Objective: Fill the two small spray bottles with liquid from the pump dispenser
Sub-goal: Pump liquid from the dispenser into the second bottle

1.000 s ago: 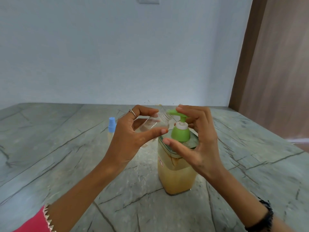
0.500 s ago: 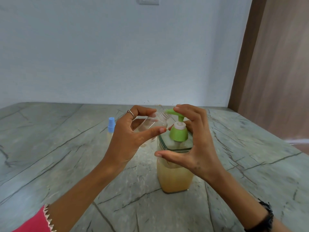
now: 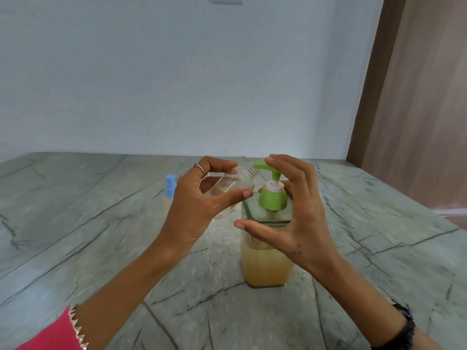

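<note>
A square clear pump dispenser (image 3: 265,269) with yellowish liquid and a green pump head (image 3: 273,198) stands on the table. My left hand (image 3: 197,210) grips a small clear spray bottle (image 3: 227,184) without its cap, tilted, with its threaded neck right at the green nozzle. The fingers of my right hand (image 3: 300,223) rest on top of the pump head, and the thumb is spread out below, in front of the dispenser's shoulder. A second small bottle with a blue spray cap (image 3: 169,185) stands behind my left hand, holding pale liquid and partly hidden.
The grey veined stone table (image 3: 75,223) runs back to a pale wall. A brown wooden door or panel (image 3: 429,122) stands at the right, past the table's right edge.
My right thumb has moved down and away from the green pump collar and now sticks out below it. My left hand keeps the clear bottle at the nozzle.
</note>
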`<action>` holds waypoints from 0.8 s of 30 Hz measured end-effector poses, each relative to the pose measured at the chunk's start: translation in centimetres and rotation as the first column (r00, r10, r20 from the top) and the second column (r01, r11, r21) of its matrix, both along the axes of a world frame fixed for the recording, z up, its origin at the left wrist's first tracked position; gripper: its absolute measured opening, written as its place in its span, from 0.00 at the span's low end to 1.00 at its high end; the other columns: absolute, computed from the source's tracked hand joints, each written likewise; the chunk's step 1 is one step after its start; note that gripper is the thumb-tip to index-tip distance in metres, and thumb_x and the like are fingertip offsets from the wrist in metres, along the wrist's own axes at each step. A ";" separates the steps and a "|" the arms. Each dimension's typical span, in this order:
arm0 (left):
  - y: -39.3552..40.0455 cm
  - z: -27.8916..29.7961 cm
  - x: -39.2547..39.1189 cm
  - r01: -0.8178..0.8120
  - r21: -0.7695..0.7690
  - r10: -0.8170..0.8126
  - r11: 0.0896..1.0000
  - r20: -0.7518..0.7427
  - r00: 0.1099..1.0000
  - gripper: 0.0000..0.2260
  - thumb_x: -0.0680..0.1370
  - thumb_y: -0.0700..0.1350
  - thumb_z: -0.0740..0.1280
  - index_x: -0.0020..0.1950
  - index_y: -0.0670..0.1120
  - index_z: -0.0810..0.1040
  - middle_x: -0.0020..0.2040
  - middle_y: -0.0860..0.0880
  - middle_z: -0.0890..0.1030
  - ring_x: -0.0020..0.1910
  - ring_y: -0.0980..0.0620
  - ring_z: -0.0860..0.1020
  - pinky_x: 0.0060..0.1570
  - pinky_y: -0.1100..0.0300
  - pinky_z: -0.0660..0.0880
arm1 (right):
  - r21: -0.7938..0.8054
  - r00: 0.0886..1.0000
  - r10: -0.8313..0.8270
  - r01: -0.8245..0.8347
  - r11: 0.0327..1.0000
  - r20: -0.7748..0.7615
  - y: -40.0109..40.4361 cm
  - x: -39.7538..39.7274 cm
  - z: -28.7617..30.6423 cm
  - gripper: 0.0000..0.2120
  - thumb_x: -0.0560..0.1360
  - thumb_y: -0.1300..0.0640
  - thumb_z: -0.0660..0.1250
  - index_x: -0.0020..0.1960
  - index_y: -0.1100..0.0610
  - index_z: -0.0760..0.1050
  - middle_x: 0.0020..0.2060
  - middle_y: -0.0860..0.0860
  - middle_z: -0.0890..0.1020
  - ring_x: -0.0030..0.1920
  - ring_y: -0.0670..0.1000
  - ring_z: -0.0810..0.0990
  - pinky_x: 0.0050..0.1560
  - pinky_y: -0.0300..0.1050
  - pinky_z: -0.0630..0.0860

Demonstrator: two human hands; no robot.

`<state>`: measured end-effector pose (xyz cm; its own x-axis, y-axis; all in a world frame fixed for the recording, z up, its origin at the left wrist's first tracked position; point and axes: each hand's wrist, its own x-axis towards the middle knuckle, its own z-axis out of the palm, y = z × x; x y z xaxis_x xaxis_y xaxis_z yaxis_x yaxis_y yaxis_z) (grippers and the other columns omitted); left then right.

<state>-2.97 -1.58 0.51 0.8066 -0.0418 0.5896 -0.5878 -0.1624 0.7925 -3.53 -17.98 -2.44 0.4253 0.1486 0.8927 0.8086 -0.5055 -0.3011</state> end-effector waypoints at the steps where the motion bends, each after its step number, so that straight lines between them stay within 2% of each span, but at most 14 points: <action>1: 0.0 0.0 0.0 0.001 0.000 -0.001 1.000 0.001 1.000 0.19 0.59 0.50 0.75 0.48 0.52 0.77 0.48 0.53 0.81 0.50 0.55 0.81 0.53 0.52 0.79 | 0.001 1.000 0.001 -0.001 1.000 0.006 0.0 0.0 0.0 0.39 0.63 0.40 0.74 0.68 0.52 0.64 0.63 0.44 0.64 0.65 0.37 0.66 0.58 0.27 0.68; 5: 0.1 0.0 0.0 0.011 -0.003 -0.011 1.000 0.006 1.000 0.20 0.59 0.50 0.75 0.48 0.52 0.77 0.49 0.53 0.81 0.51 0.55 0.81 0.54 0.53 0.78 | 0.025 1.000 -0.021 0.020 0.999 0.017 0.0 -0.1 0.2 0.36 0.64 0.40 0.74 0.66 0.52 0.66 0.62 0.45 0.67 0.62 0.41 0.71 0.54 0.32 0.75; 9: 0.1 0.1 0.0 0.026 -0.009 -0.026 1.000 0.008 1.000 0.19 0.59 0.49 0.75 0.48 0.51 0.77 0.48 0.55 0.81 0.50 0.57 0.81 0.54 0.58 0.78 | 0.094 1.000 -0.009 0.008 0.996 0.008 0.3 -0.1 0.7 0.25 0.69 0.47 0.73 0.62 0.52 0.69 0.57 0.48 0.71 0.57 0.39 0.73 0.50 0.32 0.75; 12: 0.1 0.2 -0.1 0.029 -0.011 -0.029 1.000 0.014 0.999 0.18 0.61 0.49 0.74 0.48 0.51 0.77 0.47 0.56 0.81 0.49 0.59 0.81 0.54 0.61 0.77 | 0.129 1.000 -0.001 0.001 0.992 0.001 0.4 -0.1 0.8 0.20 0.71 0.50 0.72 0.59 0.52 0.70 0.55 0.48 0.72 0.55 0.41 0.75 0.48 0.35 0.77; 15: 0.3 0.4 -0.1 0.020 0.006 -0.020 1.000 0.020 1.000 0.18 0.60 0.50 0.75 0.48 0.53 0.76 0.46 0.57 0.81 0.48 0.60 0.81 0.53 0.61 0.77 | 0.185 1.000 0.020 -0.016 0.983 -0.022 0.4 -0.1 0.9 0.16 0.72 0.58 0.72 0.56 0.51 0.72 0.53 0.48 0.74 0.53 0.43 0.77 0.48 0.36 0.77; 20: 0.2 0.5 -0.1 0.026 0.027 -0.026 0.999 0.025 0.999 0.18 0.59 0.50 0.75 0.47 0.53 0.76 0.46 0.57 0.81 0.47 0.60 0.81 0.53 0.61 0.78 | 0.226 0.998 0.059 -0.051 0.973 -0.028 0.6 -0.2 1.3 0.16 0.71 0.66 0.71 0.52 0.50 0.73 0.51 0.48 0.76 0.50 0.42 0.78 0.44 0.32 0.75; 24: 0.3 0.4 0.0 0.024 0.048 -0.025 0.999 0.021 0.999 0.18 0.59 0.50 0.75 0.47 0.54 0.76 0.45 0.59 0.81 0.47 0.61 0.80 0.52 0.63 0.78 | 0.257 0.999 0.034 -0.028 0.966 -0.021 0.9 -0.1 1.5 0.15 0.70 0.67 0.71 0.47 0.49 0.73 0.45 0.45 0.76 0.47 0.42 0.79 0.39 0.38 0.78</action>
<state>-2.98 -1.30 0.90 0.7919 -0.0904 0.6039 -0.6092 -0.1848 0.7712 -3.66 -17.07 -0.90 0.4466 -0.0708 0.8919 0.8132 -0.3836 -0.4376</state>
